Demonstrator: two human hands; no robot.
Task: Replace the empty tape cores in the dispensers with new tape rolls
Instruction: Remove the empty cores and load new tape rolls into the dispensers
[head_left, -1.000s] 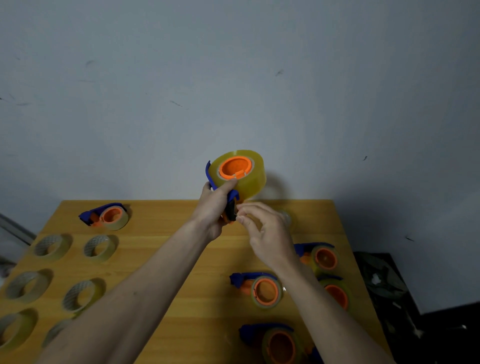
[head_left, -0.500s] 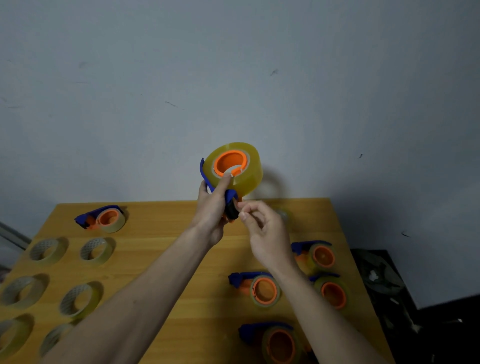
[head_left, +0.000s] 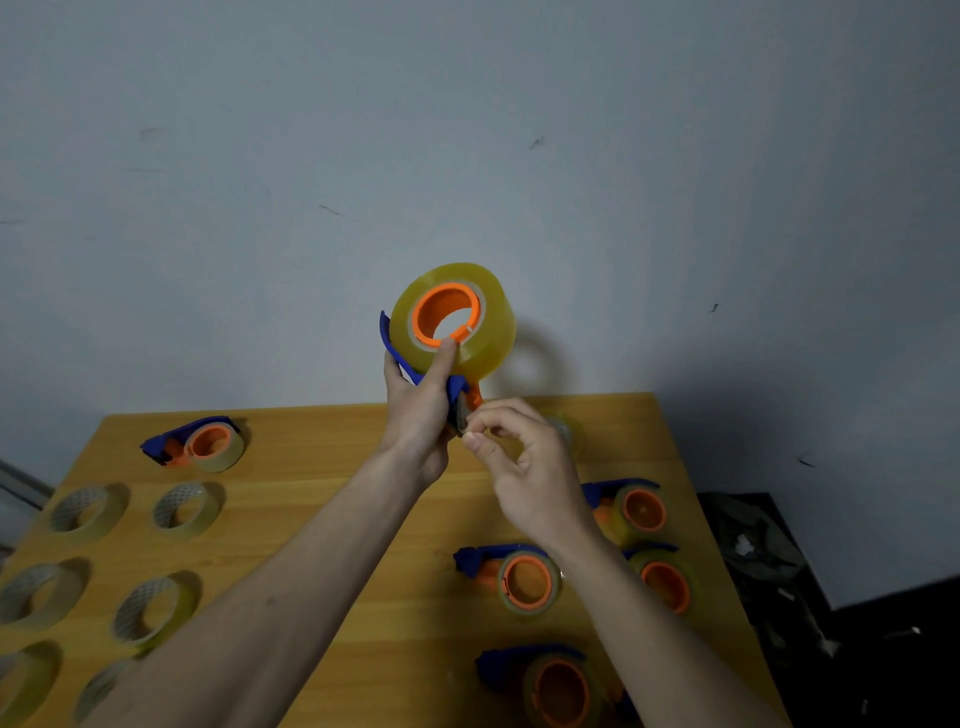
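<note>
Raised above the wooden table, a blue tape dispenser carries a full yellowish tape roll on its orange hub. My left hand grips the dispenser's handle, thumb pressed against the roll's side. My right hand pinches something small at the dispenser's lower front end, by the cutter; what it pinches is too small to make out.
One loaded dispenser lies at the back left. Several more dispensers, such as one near the middle, lie on the right. Several thin tape rings like one sit in rows on the left. A dark bag is beyond the table's right edge.
Both hands and the dispenser rose slightly. My left thumb slid up onto the roll's side. My right fingers stayed at the cutter end.
</note>
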